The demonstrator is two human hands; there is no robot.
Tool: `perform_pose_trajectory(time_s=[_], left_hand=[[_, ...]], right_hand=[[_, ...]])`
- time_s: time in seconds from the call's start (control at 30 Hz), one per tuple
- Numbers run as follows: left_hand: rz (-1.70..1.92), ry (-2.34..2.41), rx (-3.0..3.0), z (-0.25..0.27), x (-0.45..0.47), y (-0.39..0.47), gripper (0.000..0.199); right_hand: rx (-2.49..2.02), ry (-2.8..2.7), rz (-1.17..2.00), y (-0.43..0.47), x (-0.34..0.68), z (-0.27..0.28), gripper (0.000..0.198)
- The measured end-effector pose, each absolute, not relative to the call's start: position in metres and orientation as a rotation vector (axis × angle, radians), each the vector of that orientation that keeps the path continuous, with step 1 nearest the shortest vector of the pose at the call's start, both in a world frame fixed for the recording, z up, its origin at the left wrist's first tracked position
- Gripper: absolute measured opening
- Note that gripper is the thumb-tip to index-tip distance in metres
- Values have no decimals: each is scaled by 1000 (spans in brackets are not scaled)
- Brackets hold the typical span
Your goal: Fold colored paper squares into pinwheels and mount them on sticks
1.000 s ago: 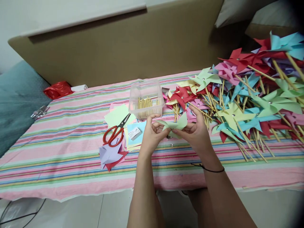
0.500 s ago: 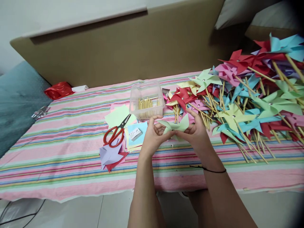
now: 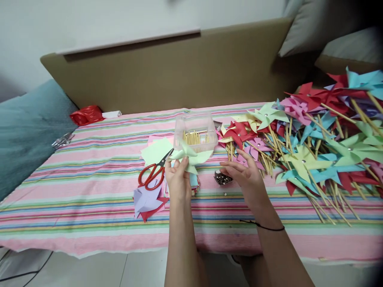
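Note:
My left hand (image 3: 178,179) pinches a pale green paper pinwheel (image 3: 191,156) at its centre, its folded blades spreading around my thumb. No stick shows on it. My right hand (image 3: 243,173) is apart from the paper, fingers spread, over the edge of a small dark container of shiny pins (image 3: 223,177). One small loose pin (image 3: 225,194) lies on the cloth just below. Behind the pinwheel stands a clear plastic box (image 3: 196,129) with short wooden sticks (image 3: 194,138) in it. Red-handled scissors (image 3: 153,173) rest left of my left hand on coloured paper sheets.
Many finished pinwheels on sticks (image 3: 303,160) are heaped at the right. Cut purple paper (image 3: 147,198) lies at the left of my arm. A red plastic bag (image 3: 86,115) sits at the far left on the striped cloth (image 3: 89,175). A brown backrest (image 3: 167,75) rises behind.
My right hand has let go of the green pinwheel and moved right, over the pins. My left hand has carried the pinwheel left, now in front of the clear box. The view has shifted slightly.

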State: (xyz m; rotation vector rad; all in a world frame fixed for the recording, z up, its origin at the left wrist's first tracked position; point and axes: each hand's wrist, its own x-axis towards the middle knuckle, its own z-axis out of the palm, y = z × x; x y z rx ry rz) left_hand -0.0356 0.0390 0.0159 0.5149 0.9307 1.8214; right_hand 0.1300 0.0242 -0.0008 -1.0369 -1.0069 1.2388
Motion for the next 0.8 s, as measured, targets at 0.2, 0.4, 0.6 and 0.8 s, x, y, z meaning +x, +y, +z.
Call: perform_pose_trajectory(time_s=[0.2,0.4,0.6,0.8], left_hand=[[1970,956,358,11,-63,41,42],[1963,899,338,12,-81,36,38],[1942,906,301,15,-100,29,36],[1950,771,207,12,-111,29,50]], right_hand=[[-1060,-992,1182,24,106,-4,61],[-1088,-1089,1115,32,82,5,38],[-1233,-1668,716,124,63,36,10],[-1724,-2192,772,216,27,32,7]])
